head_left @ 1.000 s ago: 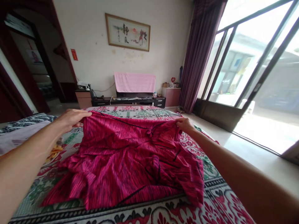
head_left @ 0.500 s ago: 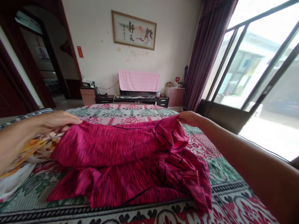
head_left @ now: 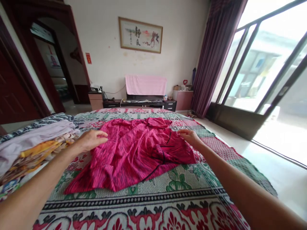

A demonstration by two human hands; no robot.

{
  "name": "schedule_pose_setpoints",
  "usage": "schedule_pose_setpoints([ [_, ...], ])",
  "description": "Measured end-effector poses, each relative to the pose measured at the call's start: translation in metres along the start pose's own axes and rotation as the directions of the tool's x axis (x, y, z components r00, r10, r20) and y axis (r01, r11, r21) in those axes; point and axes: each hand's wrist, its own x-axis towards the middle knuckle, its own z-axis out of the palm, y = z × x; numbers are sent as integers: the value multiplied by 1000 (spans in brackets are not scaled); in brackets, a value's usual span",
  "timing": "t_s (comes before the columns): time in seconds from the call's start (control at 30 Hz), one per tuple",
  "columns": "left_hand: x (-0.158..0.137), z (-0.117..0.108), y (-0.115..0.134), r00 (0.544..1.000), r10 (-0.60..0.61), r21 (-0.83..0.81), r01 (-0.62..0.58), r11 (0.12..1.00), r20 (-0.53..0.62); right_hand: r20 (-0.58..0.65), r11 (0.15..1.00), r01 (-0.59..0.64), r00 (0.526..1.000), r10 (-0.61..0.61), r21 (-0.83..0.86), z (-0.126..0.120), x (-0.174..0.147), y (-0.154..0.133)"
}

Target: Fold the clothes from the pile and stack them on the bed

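A crimson shirt (head_left: pixel 129 153) with dark streaks and black trim lies spread and wrinkled on the patterned bedspread (head_left: pixel 134 204). Over its left edge my left hand (head_left: pixel 92 140) hovers with thumb and fingers apart, holding nothing. At the shirt's right side is my right hand (head_left: pixel 190 136), its fingers stretched toward the cloth and somewhat apart. Whether those fingertips touch the fabric is hard to see. Part of the shirt is folded over on the right, where black trim shows.
Several other clothes, among them a lilac garment (head_left: pixel 40 135) and a yellow-brown print cloth (head_left: pixel 43 153), lie piled at the left. Beyond the bed stands a low black cabinet (head_left: pixel 112 104) with a pink cloth (head_left: pixel 146 85) above it. A glass door (head_left: pixel 249 73) is at right.
The shirt, held up by both hands before, now lies flatter and farther away on the bed. Both hands have let go of it, and the left has moved inward.
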Motion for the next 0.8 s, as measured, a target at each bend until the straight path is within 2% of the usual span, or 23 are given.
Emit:
schedule_pose_setpoints([
  [0.07, -20, 5, -8, 999, -13, 40, 11, 999, 53, -10, 996, 66, 998, -67, -57, 5, -13, 5],
  [0.17, -43, 0, -10, 984, 32, -20, -29, 999, 177, 9, 968, 222, 975, -222, -116, 8, -24, -4],
  [0.23, -55, -7, -6, 947, 74, -53, -61, 997, 312, 93, 941, 320, 946, -311, -106, 7, -29, -16],
  [0.33, -67, -16, 2, 881, 96, -37, -89, 995, 463, 261, 906, 404, 895, -363, -125, 6, -39, -33],
  [0.43, -73, -19, 8, 829, 120, -9, -137, 990, 546, 365, 873, 433, 868, -336, -224, 4, -46, -39],
  [0.5, -76, -17, 12, 804, 107, 4, -135, 991, 584, 383, 851, 434, 870, -311, -295, 4, -47, -37],
  [0.6, -80, -15, 17, 770, 33, -9, -36, 999, 637, 386, 807, 418, 885, -259, -417, 3, -44, -29],
  [0.67, -81, -16, 16, 749, 10, -43, 25, 999, 663, 435, 791, 406, 878, -200, -457, -2, -41, -27],
  [0.73, -79, -19, 6, 760, 8, -73, 52, 996, 650, 501, 808, 385, 855, -131, -446, -16, -38, -28],
  [0.8, -75, -21, -10, 801, -36, -59, 89, 994, 597, 548, 848, 318, 835, -40, -423, -39, -36, -31],
])
